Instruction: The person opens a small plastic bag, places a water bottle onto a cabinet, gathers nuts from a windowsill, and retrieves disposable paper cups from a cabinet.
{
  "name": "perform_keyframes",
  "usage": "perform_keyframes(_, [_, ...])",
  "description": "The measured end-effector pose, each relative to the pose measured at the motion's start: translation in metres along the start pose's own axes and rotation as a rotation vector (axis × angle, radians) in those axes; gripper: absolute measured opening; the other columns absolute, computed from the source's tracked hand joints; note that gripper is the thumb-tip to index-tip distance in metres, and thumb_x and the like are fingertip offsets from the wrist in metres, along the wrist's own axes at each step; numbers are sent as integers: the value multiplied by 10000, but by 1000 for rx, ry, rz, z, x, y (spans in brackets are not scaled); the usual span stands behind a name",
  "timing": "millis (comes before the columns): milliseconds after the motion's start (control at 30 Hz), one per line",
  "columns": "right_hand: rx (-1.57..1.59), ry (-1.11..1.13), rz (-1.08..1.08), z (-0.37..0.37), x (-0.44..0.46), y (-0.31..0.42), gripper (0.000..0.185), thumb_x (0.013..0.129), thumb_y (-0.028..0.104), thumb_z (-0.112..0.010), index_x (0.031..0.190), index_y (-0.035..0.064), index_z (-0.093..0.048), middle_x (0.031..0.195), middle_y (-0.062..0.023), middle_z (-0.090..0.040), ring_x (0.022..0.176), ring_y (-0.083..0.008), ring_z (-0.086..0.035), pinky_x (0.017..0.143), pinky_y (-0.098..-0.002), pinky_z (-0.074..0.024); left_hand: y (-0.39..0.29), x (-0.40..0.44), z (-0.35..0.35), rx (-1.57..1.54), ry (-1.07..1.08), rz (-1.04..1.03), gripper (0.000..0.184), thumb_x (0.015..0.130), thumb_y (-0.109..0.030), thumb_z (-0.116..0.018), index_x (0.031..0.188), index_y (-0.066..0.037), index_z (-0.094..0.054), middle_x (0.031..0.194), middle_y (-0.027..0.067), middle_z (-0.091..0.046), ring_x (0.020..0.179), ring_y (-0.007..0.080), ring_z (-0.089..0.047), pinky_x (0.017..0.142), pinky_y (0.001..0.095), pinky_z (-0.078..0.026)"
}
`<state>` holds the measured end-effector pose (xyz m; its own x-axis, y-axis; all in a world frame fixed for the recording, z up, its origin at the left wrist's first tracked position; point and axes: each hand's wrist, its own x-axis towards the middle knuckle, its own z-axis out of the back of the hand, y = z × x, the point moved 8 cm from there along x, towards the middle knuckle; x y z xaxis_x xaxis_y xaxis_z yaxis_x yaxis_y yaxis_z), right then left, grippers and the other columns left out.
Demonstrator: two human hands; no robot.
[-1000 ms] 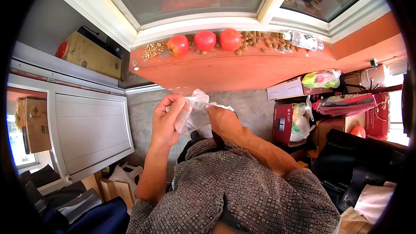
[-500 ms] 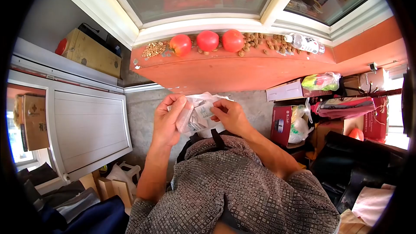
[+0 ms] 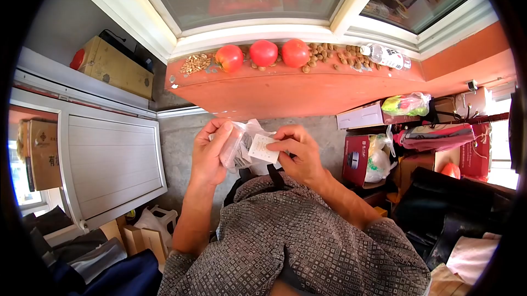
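Note:
My left hand (image 3: 209, 152) is closed around the side of a clear plastic bag (image 3: 237, 141), its thumb on top. Grey-white pieces show inside the bag, too unclear to name. Between the thumb and fingers of my right hand (image 3: 299, 153) is a small white card (image 3: 264, 149) with faint printing. The card sits at the right of the bag's mouth, overlapping the bag. Both hands are in front of my body, above the grey floor.
On the orange sill (image 3: 263, 85) ahead lie three red tomatoes (image 3: 263, 53), shelled nuts (image 3: 195, 64), brown nuts (image 3: 324, 52) and a plastic bottle (image 3: 387, 55). A white door panel (image 3: 112, 164) stands at left. Boxes and bags crowd the right, including a dark red box (image 3: 357, 159).
My right hand has drawn the white card out of the bag, so most of its face now shows. The left hand keeps the bag at almost the same place.

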<state>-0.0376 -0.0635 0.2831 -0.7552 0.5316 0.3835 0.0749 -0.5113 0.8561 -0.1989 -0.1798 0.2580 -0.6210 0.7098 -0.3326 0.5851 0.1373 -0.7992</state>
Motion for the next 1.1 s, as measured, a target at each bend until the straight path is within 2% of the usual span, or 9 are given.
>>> perform_keyframes(67, [103, -121, 101, 6, 1, 11, 321, 772, -142, -665, 999, 68, -755, 1019, -120, -677, 923, -244, -683, 756, -314, -548, 0, 0, 1, -10, 27, 0, 90, 1007, -163, -644, 997, -74, -643, 913, 11, -666, 793, 82, -633, 705, 250, -525])
perform_keyframes(200, [-10, -72, 121, 8, -1, 14, 347, 765, -161, -661, 1014, 62, -753, 1075, -148, -684, 925, -263, -684, 778, -321, -553, 1, -1, 6, 2, -11, -3, 97, 1003, -164, -651, 1007, -68, -649, 934, 23, -679, 811, 92, -647, 713, 258, -536])
perform_keyframes(367, [152, -79, -111, 9, 2, 0, 324, 880, -125, -590, 1134, 21, -729, 1141, -175, -667, 947, -223, -669, 821, -295, -539, 7, 1, 12, -7, -4, 0, 124, 998, -173, -663, 1031, -55, -644, 931, 33, -686, 797, 98, -657, 691, 263, -546])
perform_keyframes(600, [467, -58, -168, 7, 1, -11, 313, 964, -109, -498, 1221, -47, -665, 1244, -149, -606, 992, -177, -633, 852, -288, -525, 11, 1, 13, -63, 19, 16, 153, 979, -149, -690, 1052, -27, -635, 937, 61, -700, 819, 113, -675, 712, 257, -558])
perform_keyframes(700, [498, -72, -183, 6, -1, -15, 285, 971, -87, -527, 1217, -48, -667, 1235, -152, -614, 988, -176, -640, 842, -285, -531, 10, 1, 12, -81, 28, 13, 149, 981, -147, -686, 1049, -25, -634, 928, 63, -702, 818, 113, -677, 710, 258, -560])
perform_keyframes(867, [358, -146, -251, 9, -4, -23, 268, 918, -43, -692, 1185, -25, -679, 1151, -114, -657, 976, -136, -648, 822, -265, -541, 8, 0, 10, -71, 31, -2, 141, 991, -145, -671, 1049, -23, -633, 930, 68, -707, 816, 118, -680, 722, 270, -564])
perform_keyframes(900, [358, -147, -252, 8, -5, -23, 268, 918, -43, -692, 1185, -25, -679, 1151, -114, -657, 976, -136, -648, 822, -265, -541, 8, 0, 11, -71, 31, -1, 141, 991, -145, -671, 1049, -23, -633, 930, 68, -707, 816, 118, -680, 722, 270, -564])
perform_keyframes(967, [584, -237, -432, 5, -12, -37, 264, 902, -37, -724, 1161, -10, -686, 1088, -78, -686, 927, -110, -651, 799, -251, -539, 9, 1, 13, -37, 42, -3, 129, 1003, -177, -651, 1046, -56, -634, 956, 42, -687, 836, 114, -666, 732, 276, -555])
perform_keyframes(1100, [539, -296, -434, 9, -11, -37, 239, 911, -32, -720, 1146, -14, -684, 1042, -61, -707, 883, -96, -654, 772, -237, -534, 8, 1, 11, -29, 42, -2, 131, 1002, -177, -653, 1046, -55, -634, 955, 38, -684, 838, 110, -662, 738, 274, -551])
